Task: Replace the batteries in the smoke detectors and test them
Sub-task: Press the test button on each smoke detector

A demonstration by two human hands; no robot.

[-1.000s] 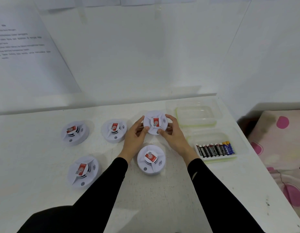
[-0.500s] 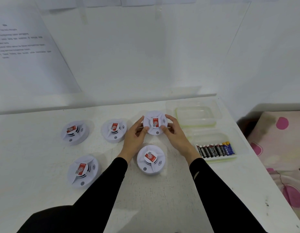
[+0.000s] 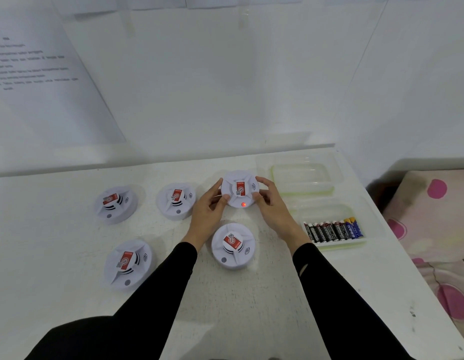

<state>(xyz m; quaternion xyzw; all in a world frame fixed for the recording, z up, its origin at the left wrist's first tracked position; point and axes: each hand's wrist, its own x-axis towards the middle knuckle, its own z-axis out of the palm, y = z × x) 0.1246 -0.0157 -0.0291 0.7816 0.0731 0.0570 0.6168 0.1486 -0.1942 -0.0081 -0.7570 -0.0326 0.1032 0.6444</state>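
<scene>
While the left hand (image 3: 207, 207) and the right hand (image 3: 273, 210) grip one smoke detector (image 3: 240, 189) between them, fingers and thumbs curled round its rim from either side, two clear plastic containers sit just right of it on the white table (image 3: 251, 307). The far container (image 3: 307, 193), pale green at the rim, shows nothing inside. The near container (image 3: 340, 244) holds a row of batteries (image 3: 329, 231) lying side by side: most are dark with red, and the two at the right end are blue and yellow. Their printing is too small to read.

The held detector sits at the far middle of the table, with a small red light (image 3: 243, 204) glowing on its near edge. Whether it rests on the surface or is raised off it cannot be told. On top it carries a red label with a round white mark and a small square code, not legible. The same label shows on the far-left detector (image 3: 115, 203), the far-middle detector (image 3: 176, 200), the near-left detector (image 3: 128, 263) and the near-middle detector (image 3: 232, 245), which lies between the two black sleeves (image 3: 173, 281).

The tabletop is white and slightly speckled, set against white walls. A paper sheet (image 3: 31, 61) with blurred lines of print hangs on the left wall. Right of the table lies a pale fabric (image 3: 433, 216) with pink spots.
</scene>
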